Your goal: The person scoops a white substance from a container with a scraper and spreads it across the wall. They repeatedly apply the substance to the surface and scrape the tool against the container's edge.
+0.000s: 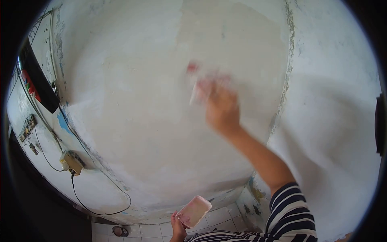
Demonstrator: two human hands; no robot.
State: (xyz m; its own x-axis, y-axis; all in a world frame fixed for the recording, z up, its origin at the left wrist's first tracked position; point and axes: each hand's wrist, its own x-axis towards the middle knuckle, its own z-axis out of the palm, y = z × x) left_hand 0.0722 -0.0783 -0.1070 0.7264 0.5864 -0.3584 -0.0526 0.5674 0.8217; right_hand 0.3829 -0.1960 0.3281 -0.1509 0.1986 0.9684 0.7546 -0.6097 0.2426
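Note:
My right hand [223, 109], blurred by motion, is raised in front of the wall [141, 101] with its fingers closed round a pink and white object [209, 85] too smeared to name. A small red patch shows just up and left of it. Low in the view, my left hand [177, 226] holds a shallow rectangular tray [195, 211] by its left edge. Pinkish smears mark the tray's inside.
On the left wall are a socket box [71, 163] with a plug and hanging cable, keys [34, 149] under a small rack, and a long black object [39, 76]. A rough corner seam [288, 60] runs down the right. White tiles [151, 231] cover the floor.

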